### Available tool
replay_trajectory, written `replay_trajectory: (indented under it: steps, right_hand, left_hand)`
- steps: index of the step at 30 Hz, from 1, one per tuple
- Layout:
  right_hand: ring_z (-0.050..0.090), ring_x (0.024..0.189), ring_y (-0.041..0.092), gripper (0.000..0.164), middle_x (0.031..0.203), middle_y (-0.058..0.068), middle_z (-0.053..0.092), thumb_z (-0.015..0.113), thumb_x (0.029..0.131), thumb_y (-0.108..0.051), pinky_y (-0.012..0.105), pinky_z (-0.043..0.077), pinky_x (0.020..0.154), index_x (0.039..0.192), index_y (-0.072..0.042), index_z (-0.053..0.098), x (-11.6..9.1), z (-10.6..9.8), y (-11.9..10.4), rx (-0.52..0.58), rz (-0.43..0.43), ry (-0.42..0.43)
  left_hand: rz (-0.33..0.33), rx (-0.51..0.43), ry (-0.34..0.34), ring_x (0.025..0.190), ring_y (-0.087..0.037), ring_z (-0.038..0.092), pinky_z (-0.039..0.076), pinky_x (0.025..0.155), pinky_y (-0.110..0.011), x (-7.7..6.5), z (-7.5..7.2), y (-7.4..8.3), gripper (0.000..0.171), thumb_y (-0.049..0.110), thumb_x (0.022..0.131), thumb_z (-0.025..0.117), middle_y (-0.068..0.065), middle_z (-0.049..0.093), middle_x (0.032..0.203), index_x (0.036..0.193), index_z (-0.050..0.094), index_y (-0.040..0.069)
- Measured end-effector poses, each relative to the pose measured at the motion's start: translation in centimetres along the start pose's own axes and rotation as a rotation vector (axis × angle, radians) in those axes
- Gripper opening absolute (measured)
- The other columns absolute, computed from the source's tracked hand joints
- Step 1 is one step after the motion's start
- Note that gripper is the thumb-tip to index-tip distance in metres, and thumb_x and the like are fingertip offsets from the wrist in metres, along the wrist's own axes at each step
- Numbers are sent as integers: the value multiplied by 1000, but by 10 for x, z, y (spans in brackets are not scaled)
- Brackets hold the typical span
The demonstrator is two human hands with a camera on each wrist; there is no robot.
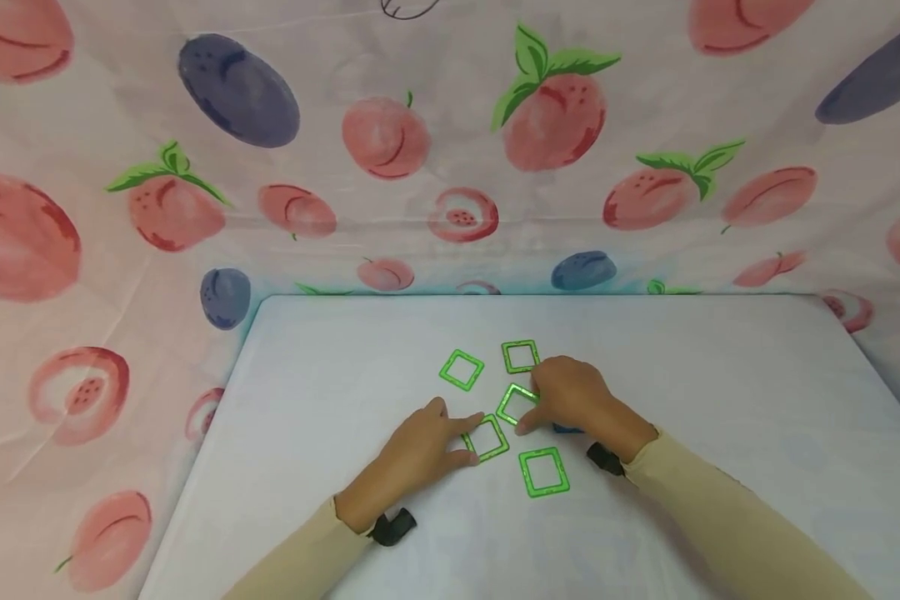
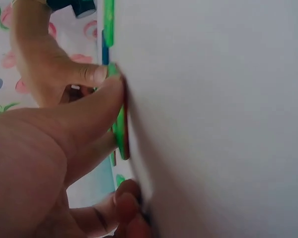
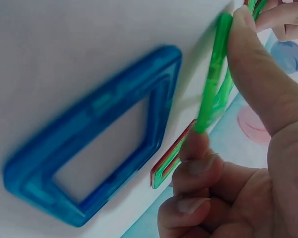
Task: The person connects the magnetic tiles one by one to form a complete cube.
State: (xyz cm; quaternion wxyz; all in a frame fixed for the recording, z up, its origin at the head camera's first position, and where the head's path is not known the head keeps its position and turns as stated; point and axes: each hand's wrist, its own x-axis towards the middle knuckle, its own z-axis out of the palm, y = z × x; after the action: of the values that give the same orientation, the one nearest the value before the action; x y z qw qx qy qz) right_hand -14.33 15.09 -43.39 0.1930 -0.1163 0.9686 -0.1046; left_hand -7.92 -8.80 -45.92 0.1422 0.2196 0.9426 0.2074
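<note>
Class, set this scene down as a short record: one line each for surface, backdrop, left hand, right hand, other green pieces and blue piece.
Surface: white table
Backdrop: fruit-printed cloth
Left hand: pinches a green square frame
Right hand: pinches a second green frame
Other green pieces: back-left frame, back-right frame, front frame
Blue piece: one blue frame, mostly hidden by the right hand in the head view

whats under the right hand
Head view: a sliver of blue square frame; the right hand hides the rest and part of the green square frame it pinches. The right wrist view shows the blue one whole.
</note>
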Motion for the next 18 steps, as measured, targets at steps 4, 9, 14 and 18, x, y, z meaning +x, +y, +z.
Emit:
replay_trajectory:
  steps: [4, 9, 14, 18]
  right_hand:
    - [53, 62, 17, 49, 67, -1, 58, 95, 63, -50, 31, 41, 55, 67, -15, 61, -1, -2, 2, 36, -10, -8]
    - [53, 66, 16, 44, 71, -2, 58, 93, 69, -44, 30, 41, 59, 74, -15, 60, -7, -5, 4, 88, -72, 1]
    - [51, 61, 14, 38, 65, -3, 56, 87, 80, -39, 30, 40, 58, 70, -16, 60, -16, -7, 7, 211, -153, -4]
    - [49, 59, 11, 34, 59, -7, 51, 81, 87, -34, 27, 39, 58, 66, -17, 61, -23, -8, 6, 298, -226, -37]
  left_hand:
    - [-32, -70, -30, 67, -14, 39, 33, 56, -23, 3, -3, 1, 62, 40, 82, 85, -1, 49, 88, 139, 63, 26]
    - [-87, -168, -30, 68, -13, 41, 34, 57, -24, 1, -5, 2, 63, 34, 77, 89, -2, 56, 85, 135, 67, 20]
    - [-75, -201, 12, 67, -9, 43, 35, 56, -22, 2, -6, 0, 56, 31, 75, 91, -8, 73, 94, 125, 72, 14]
    - [-48, -199, 31, 76, -5, 54, 39, 59, -20, 2, -7, -2, 50, 29, 74, 91, -11, 76, 114, 119, 75, 13]
